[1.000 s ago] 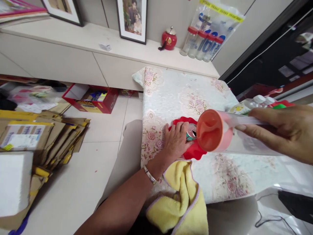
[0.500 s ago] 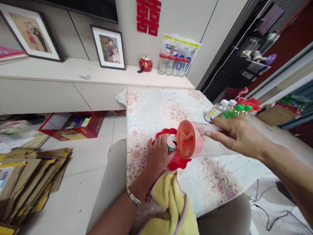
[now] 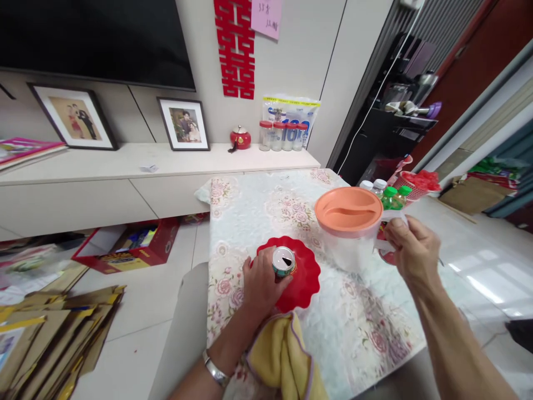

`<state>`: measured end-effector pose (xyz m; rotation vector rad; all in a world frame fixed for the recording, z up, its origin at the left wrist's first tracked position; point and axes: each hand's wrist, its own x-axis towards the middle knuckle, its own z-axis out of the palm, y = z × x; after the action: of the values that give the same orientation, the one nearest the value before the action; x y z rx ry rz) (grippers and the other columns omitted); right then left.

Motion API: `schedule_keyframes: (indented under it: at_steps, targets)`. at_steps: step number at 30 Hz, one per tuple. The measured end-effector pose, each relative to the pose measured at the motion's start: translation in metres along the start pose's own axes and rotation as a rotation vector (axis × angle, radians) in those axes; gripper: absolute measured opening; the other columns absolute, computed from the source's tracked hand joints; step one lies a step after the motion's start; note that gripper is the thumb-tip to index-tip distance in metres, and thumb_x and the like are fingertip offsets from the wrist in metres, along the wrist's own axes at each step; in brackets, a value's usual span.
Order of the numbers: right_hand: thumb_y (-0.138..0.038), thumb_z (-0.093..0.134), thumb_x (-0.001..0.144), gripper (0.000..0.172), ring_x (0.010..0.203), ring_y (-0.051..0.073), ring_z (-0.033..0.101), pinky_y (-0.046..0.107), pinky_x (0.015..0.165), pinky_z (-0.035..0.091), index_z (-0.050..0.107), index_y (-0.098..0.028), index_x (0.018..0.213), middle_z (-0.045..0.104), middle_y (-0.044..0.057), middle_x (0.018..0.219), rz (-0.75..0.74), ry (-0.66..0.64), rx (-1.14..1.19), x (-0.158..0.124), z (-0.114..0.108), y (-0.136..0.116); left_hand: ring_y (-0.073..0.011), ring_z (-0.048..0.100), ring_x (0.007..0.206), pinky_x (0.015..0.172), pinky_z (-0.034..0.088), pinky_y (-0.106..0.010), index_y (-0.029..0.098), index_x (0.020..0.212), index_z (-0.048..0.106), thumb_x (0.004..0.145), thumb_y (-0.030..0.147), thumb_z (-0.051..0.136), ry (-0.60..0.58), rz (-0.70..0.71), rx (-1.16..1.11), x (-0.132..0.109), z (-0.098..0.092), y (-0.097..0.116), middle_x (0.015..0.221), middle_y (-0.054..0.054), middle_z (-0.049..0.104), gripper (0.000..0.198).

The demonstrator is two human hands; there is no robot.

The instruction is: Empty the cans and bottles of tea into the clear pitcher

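Note:
My left hand (image 3: 263, 278) is wrapped round an opened drink can (image 3: 283, 260), which stands upright on a red scalloped plate (image 3: 306, 278). In my right hand (image 3: 412, 241) is the handle of a translucent pitcher (image 3: 347, 250) with an orange lid (image 3: 348, 208). The pitcher is upright, to the right of the plate; whether its base touches the table I cannot tell. A yellow cloth (image 3: 283, 353) with a purple edge lies by my left wrist, in front of the plate.
Bottles with green and white caps (image 3: 389, 194) stand behind the pitcher on the flowered tablecloth (image 3: 266, 205). A pink basket (image 3: 410, 186) is beyond them. Red-lidded jars (image 3: 278, 136) line the white cabinet. Flattened cardboard (image 3: 45, 328) and a red box (image 3: 137, 244) lie on the floor at left.
The pitcher has gone from tilted over the can to upright, and has moved right, away from the can. My left hand stays on the can. The view has tipped upward.

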<state>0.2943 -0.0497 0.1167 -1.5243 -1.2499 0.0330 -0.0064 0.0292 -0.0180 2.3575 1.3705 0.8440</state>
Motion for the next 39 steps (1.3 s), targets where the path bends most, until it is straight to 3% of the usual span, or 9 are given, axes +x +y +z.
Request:
schedule_keyframes:
  at_steps: [3, 6, 12, 18, 24, 28, 30, 36, 39]
  targets:
    - [-0.055, 0.061, 0.102, 0.044, 0.051, 0.007, 0.035, 0.022, 0.047, 0.031, 0.049, -0.02, 0.078, 0.037, -0.008, 0.063, 0.036, 0.176, 0.22, -0.013, 0.022, 0.031, -0.0367, 0.064, 0.131, 0.114, 0.039, -0.061, 0.021, 0.143, 0.048, 0.085, 0.036, 0.078, 0.01, 0.011, -0.008, 0.001, 0.004, -0.003, 0.141, -0.016, 0.068, 0.067]
    - [-0.049, 0.063, 0.103, 0.035, 0.063, 0.007, 0.053, 0.021, 0.057, 0.048, 0.063, -0.014, 0.1, 0.059, -0.002, 0.082, 0.085, 0.27, 0.346, -0.024, 0.04, 0.06, -0.0368, 0.063, 0.132, 0.114, 0.038, -0.06, 0.022, 0.142, 0.048, 0.085, 0.037, 0.078, -0.002, 0.006, -0.031, 0.002, 0.004, -0.005, 0.142, -0.016, 0.068, 0.066]
    - [-0.05, 0.063, 0.103, 0.038, 0.087, 0.014, 0.066, 0.032, 0.076, 0.06, 0.065, -0.015, 0.118, 0.068, 0.005, 0.107, 0.186, 0.334, 0.408, -0.037, 0.043, 0.091, -0.037, 0.065, 0.13, 0.113, 0.038, -0.06, 0.022, 0.139, 0.048, 0.081, 0.036, 0.083, -0.02, -0.015, -0.064, 0.003, 0.001, -0.004, 0.141, -0.015, 0.068, 0.069]
    - [-0.062, 0.074, 0.088, 0.048, 0.087, 0.017, 0.066, 0.036, 0.085, 0.056, 0.072, -0.016, 0.102, 0.071, 0.003, 0.094, 0.291, 0.292, 0.26, -0.046, 0.021, 0.073, -0.0387, 0.063, 0.132, 0.114, 0.038, -0.062, 0.021, 0.139, 0.048, 0.077, 0.038, 0.086, -0.084, -0.054, -0.091, 0.005, -0.005, -0.002, 0.139, -0.015, 0.068, 0.074]
    - [-0.062, 0.076, 0.083, 0.069, 0.116, 0.03, 0.065, 0.049, 0.101, 0.049, 0.068, -0.017, 0.135, 0.071, 0.014, 0.129, 0.445, 0.388, -0.033, -0.093, 0.009, 0.029, -0.0378, 0.059, 0.137, 0.12, 0.03, -0.065, 0.022, 0.139, 0.047, 0.082, 0.044, 0.081, -0.184, -0.103, -0.209, 0.008, -0.02, 0.003, 0.144, -0.016, 0.064, 0.07]
    - [-0.054, 0.078, 0.084, 0.035, 0.082, 0.021, 0.072, 0.034, 0.077, 0.056, 0.079, -0.023, 0.101, 0.078, 0.005, 0.097, 0.421, -0.069, 0.005, -0.148, 0.032, -0.027, -0.0384, 0.057, 0.141, 0.121, 0.028, -0.066, 0.024, 0.14, 0.048, 0.08, 0.044, 0.083, -0.242, -0.182, -0.293, 0.012, -0.03, 0.006, 0.15, -0.014, 0.061, 0.071]
    - [-0.038, 0.064, 0.098, 0.021, 0.089, 0.018, 0.072, 0.03, 0.078, 0.057, 0.074, -0.026, 0.111, 0.077, 0.004, 0.103, 0.14, -0.312, -0.018, -0.173, 0.054, -0.057, -0.0389, 0.054, 0.144, 0.123, 0.024, -0.068, 0.025, 0.144, 0.047, 0.078, 0.039, 0.085, -0.259, -0.224, -0.311, 0.015, -0.034, 0.009, 0.155, -0.014, 0.058, 0.077]
    - [-0.041, 0.083, 0.072, 0.045, 0.098, 0.029, 0.065, 0.042, 0.081, 0.046, 0.069, -0.03, 0.113, 0.074, 0.003, 0.108, -0.231, -0.433, -0.303, -0.24, 0.126, -0.092, -0.0378, 0.049, 0.15, 0.128, 0.012, -0.071, 0.03, 0.147, 0.051, 0.079, 0.028, 0.087, -0.278, -0.267, -0.334, 0.02, -0.041, 0.02, 0.158, -0.01, 0.059, 0.077]
    - [-0.018, 0.08, 0.069, 0.027, 0.089, 0.026, 0.061, 0.041, 0.082, 0.04, 0.068, -0.026, 0.092, 0.07, 0.002, 0.088, -0.24, -0.448, -0.313, -0.258, 0.141, -0.083, -0.0371, 0.052, 0.147, 0.128, 0.013, -0.071, 0.03, 0.142, 0.056, 0.077, 0.024, 0.088, -0.268, -0.29, -0.357, 0.021, -0.042, 0.023, 0.154, -0.009, 0.063, 0.073]
